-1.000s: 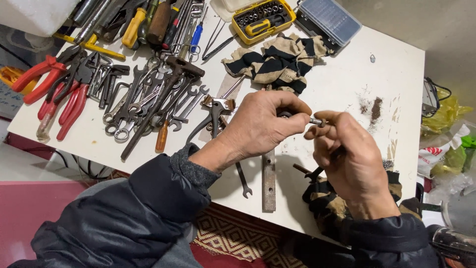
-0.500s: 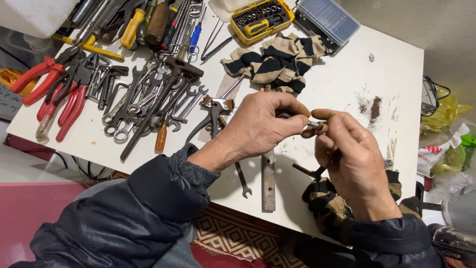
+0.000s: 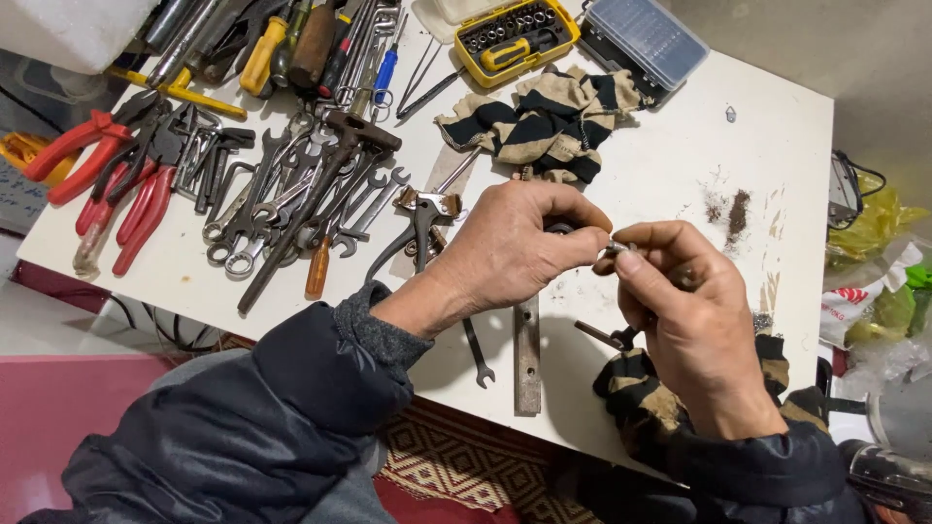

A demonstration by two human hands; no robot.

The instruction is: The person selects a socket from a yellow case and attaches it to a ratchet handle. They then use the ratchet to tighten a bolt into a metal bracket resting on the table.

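Note:
My left hand (image 3: 519,247) and my right hand (image 3: 680,311) meet above the white table (image 3: 670,155), both pinching a small metal part (image 3: 615,249) between thumbs and fingertips. The part is mostly hidden by my fingers. Under my hands lie a flat rusty metal bar (image 3: 526,354), a small wrench (image 3: 476,354) and dark pliers (image 3: 419,228). A striped cloth (image 3: 641,388) sits beneath my right wrist.
Several wrenches and a hammer (image 3: 301,209) are piled at the left, with red-handled pliers (image 3: 107,184) beyond. A yellow bit case (image 3: 515,34), a clear plastic box (image 3: 646,39) and a striped glove (image 3: 549,121) lie at the back. Rust dust (image 3: 735,209) marks the right side.
My hands have stayed together over the same spot; the fingertips shifted slightly around the small metal part. Nothing else on the table moved.

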